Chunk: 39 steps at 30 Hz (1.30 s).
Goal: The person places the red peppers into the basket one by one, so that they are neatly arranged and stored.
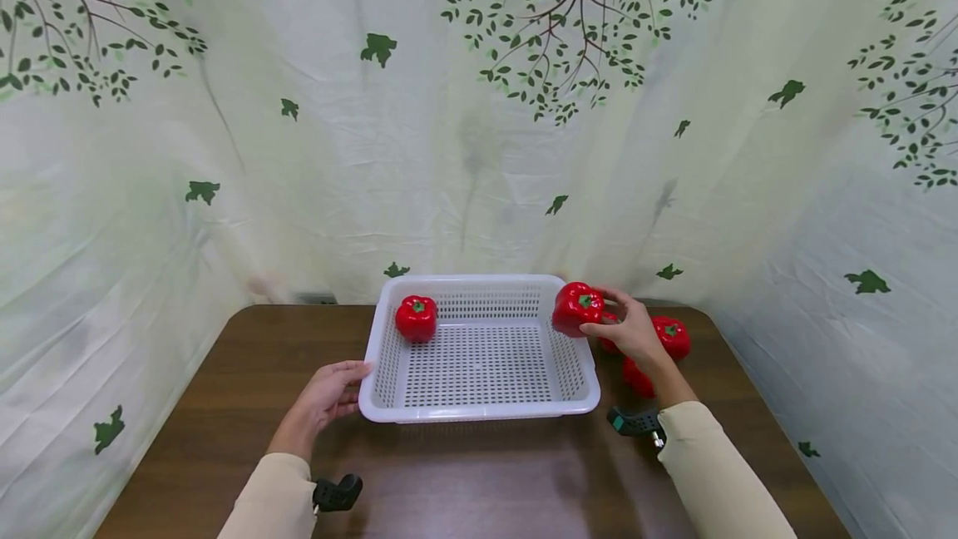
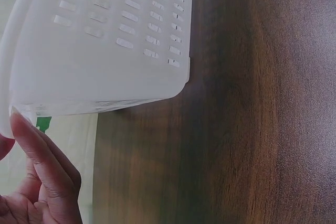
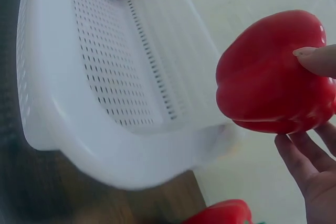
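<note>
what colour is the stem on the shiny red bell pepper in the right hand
The stem is green, showing best in the head view.

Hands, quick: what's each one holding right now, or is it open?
Left hand: closed, pinching the basket by its rim.
Right hand: closed, holding a red pepper.

No text, label, brand, number or sign could be read in any of the three views.
</note>
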{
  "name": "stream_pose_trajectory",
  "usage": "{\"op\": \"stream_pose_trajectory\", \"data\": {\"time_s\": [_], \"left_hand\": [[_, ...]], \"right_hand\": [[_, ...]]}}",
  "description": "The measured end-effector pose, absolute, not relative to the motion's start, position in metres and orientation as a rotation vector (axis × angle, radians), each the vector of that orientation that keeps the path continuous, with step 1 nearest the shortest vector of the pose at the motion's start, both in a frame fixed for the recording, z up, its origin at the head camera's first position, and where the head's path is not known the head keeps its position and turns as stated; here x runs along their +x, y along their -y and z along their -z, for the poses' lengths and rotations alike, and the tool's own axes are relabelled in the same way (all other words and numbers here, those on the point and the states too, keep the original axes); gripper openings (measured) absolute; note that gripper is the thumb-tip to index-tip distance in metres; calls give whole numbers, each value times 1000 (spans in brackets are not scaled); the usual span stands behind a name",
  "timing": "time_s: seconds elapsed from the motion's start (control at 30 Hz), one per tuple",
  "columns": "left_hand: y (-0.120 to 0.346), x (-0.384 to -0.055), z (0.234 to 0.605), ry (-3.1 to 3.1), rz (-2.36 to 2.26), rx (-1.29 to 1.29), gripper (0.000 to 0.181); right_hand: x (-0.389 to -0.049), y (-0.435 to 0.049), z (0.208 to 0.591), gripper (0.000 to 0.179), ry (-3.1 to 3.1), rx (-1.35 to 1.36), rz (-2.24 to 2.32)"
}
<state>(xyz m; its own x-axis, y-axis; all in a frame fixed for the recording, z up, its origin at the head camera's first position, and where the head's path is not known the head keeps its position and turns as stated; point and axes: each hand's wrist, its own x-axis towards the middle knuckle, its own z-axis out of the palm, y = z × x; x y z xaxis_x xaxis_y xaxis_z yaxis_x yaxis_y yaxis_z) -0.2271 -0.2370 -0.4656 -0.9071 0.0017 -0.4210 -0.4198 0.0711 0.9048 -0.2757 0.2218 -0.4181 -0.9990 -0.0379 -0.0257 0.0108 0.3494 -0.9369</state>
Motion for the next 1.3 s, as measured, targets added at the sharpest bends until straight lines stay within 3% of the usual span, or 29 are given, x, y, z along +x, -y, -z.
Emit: {"op": "stream_pose_trajectory", "data": {"time_s": [0.77, 1.3], "left_hand": [[235, -228, 466, -2047, -1907, -400, 53], [238, -226, 467, -2045, -1902, -431, 54]], "right_hand": [[-304, -180, 426, 80, -2500, -239, 1806], [-321, -155, 448, 75, -2470, -118, 1750]]}}
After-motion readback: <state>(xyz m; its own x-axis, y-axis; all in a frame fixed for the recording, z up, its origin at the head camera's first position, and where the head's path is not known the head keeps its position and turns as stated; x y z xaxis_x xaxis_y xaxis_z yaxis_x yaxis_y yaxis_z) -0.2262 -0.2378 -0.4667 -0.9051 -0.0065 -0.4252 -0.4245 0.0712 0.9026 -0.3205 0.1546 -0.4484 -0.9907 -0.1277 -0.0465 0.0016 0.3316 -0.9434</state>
